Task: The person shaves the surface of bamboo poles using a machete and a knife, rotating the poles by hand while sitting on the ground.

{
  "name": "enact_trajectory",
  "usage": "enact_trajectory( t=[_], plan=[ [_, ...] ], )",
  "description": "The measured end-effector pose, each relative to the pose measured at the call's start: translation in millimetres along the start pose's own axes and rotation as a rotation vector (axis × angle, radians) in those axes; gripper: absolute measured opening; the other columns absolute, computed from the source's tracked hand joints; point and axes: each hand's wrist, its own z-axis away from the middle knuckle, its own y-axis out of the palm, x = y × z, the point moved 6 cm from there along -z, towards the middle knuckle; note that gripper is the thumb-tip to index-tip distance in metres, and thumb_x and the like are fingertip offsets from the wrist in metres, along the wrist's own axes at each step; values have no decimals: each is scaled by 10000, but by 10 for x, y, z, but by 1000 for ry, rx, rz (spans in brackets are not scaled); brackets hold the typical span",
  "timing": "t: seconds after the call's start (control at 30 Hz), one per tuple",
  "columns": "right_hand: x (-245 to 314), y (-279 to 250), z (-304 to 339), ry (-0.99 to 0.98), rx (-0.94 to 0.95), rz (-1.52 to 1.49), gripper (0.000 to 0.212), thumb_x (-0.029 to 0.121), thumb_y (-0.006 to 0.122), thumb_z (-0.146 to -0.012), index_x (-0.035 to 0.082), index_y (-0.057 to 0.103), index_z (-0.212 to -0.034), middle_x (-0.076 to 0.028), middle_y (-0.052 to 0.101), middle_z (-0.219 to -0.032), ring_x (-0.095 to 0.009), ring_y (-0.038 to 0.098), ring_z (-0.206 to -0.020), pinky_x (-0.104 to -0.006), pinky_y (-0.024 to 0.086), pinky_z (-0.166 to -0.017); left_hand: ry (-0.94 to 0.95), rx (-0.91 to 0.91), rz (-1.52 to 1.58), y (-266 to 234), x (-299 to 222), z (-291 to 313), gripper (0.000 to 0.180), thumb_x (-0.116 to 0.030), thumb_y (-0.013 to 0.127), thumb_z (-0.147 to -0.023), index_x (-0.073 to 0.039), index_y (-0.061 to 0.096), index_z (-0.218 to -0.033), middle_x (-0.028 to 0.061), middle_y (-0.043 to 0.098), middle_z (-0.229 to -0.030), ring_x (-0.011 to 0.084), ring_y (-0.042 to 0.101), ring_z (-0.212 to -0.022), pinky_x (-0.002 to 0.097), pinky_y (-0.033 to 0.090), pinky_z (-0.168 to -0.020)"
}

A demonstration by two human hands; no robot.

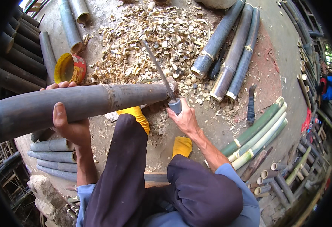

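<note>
A thick dark bamboo pole (86, 99) reaches in from the left edge, and its right end comes close to the middle of the view. My left hand (73, 123) grips it from below, thumb on the near side and fingertips showing over the far side. In my right hand (185, 117) is a long-bladed knife (159, 68), held by its grey handle. The blade slants up and away to the left, crossing right by the pole's cut end. Whether blade and bamboo touch, I cannot tell. Something pale and worn, perhaps a wooden block, shows partly behind that end.
Bamboo chips (147, 34) cover the ground ahead. A yellow-and-red tub (70, 69) stands left of them. Dark bamboo lengths (228, 56) lie ahead right, green ones (256, 132) nearer. A second tool with a wrapped handle (251, 108) rests between. Grey tubes (54, 157) are stacked left, by a rock (46, 196).
</note>
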Motion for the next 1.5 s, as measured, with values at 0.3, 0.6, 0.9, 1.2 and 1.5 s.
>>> enact_trajectory(
  t=[0.3,0.6,0.9,1.2,1.5],
  plan=[
    [-490,54,-181,35,-22,109,272,224,609,-852,13,461,-937,-139,621,-716,-170,632,-568,-281,524,-449,11,9,-12,131,-71,11,608,-256,528,-770,-1,301,-1273,145,460,-1126,282,486,-1073,433,368,-983],
    [-76,38,-126,-234,-130,96,284,157,631,-811,-6,463,-973,-134,623,-689,-180,627,-544,-293,557,-517,8,128,152,-6,70,-40,661,-255,577,-687,-45,322,-1260,112,430,-1097,263,450,-1063,436,337,-999],
    [7,-122,18,-219,-182,-231,268,158,674,-776,16,499,-919,-139,638,-702,-217,648,-593,-317,543,-531,87,356,163,-95,7,-81,740,-279,616,-667,-38,294,-1288,120,424,-1124,285,460,-1060,456,366,-986],
    [-365,-28,-76,10,0,64,346,187,635,-810,-6,463,-1039,-169,639,-752,-258,663,-655,-337,537,-548,-210,-37,87,-87,48,-45,561,-359,537,-796,24,426,-1190,182,508,-1072,284,505,-1048,433,373,-958],
    [-112,42,-75,-193,-155,134,288,152,657,-812,9,443,-940,-124,614,-707,-207,645,-600,-330,538,-497,-42,9,80,-91,26,10,509,-326,521,-776,13,423,-1143,151,479,-1062,263,494,-1013,420,379,-958]
  ],
)
